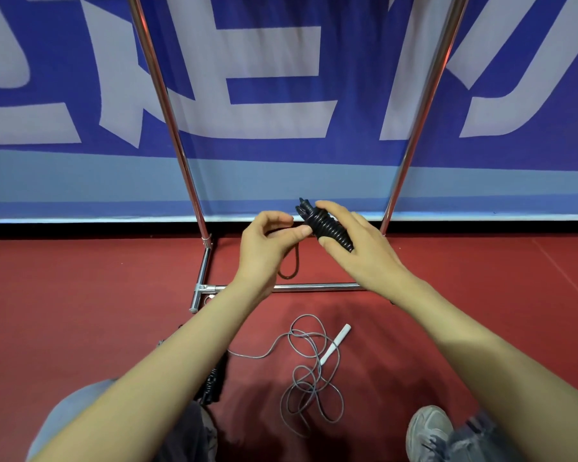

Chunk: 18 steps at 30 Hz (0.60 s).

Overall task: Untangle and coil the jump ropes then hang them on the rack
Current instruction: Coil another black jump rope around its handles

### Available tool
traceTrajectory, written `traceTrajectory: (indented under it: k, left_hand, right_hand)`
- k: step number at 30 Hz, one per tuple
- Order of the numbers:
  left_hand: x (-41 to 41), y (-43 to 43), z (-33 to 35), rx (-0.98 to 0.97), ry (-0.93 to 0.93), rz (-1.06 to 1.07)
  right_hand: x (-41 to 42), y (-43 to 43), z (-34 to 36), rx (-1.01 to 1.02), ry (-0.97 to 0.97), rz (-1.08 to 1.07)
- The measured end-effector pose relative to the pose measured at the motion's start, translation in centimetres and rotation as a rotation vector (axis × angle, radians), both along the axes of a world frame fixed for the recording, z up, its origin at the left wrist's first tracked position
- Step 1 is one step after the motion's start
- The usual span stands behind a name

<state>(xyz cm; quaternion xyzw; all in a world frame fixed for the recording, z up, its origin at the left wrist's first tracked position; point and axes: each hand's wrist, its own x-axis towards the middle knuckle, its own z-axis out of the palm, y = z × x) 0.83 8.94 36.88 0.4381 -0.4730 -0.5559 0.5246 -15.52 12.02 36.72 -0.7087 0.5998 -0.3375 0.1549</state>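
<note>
Black ridged rope bundle (pixel 327 225) gripped by right hand (pixel 357 251); left hand (pixel 267 243) pinches its thin loop (pixel 289 270).

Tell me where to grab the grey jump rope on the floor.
Take the white handle of the grey jump rope, coming down from above and closing across its narrow width. It lies flat on the floor, straight and stiff-looking, at the tangle's upper right edge; the rest is slack loops.
</note>
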Motion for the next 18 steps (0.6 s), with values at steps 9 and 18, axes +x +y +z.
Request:
traceTrajectory:
  k: [9,18]
  left_hand:
    - [0.74,0.07,0.37,-0.005,-0.07,-0.05]
    - [0.25,0.83,-0.05,-0.203,-0.296,-0.043]
  right_hand:
    - [-0.51,0.49,0.15,-0.105,0.046,0.057]
    - [-0.43,0.08,-0.36,-0.2,0.191,0.011]
